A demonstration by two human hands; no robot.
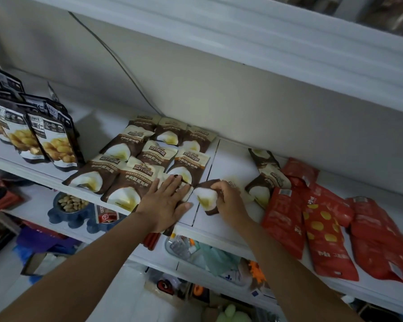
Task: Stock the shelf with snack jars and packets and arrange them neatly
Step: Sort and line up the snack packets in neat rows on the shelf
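Both forearms are reaching up from the bottom of the frame. The left hand (164, 202) is lying flat, fingers straight and spread, pressing on overlapping glossy brown packets (130, 180) at centre and hiding most of the one beneath. The right hand (229, 201) is curling its fingers round a crumpled brown packet (204, 196) on the white shelf (230, 159). Red pouches (323, 228) are lying at lower right.
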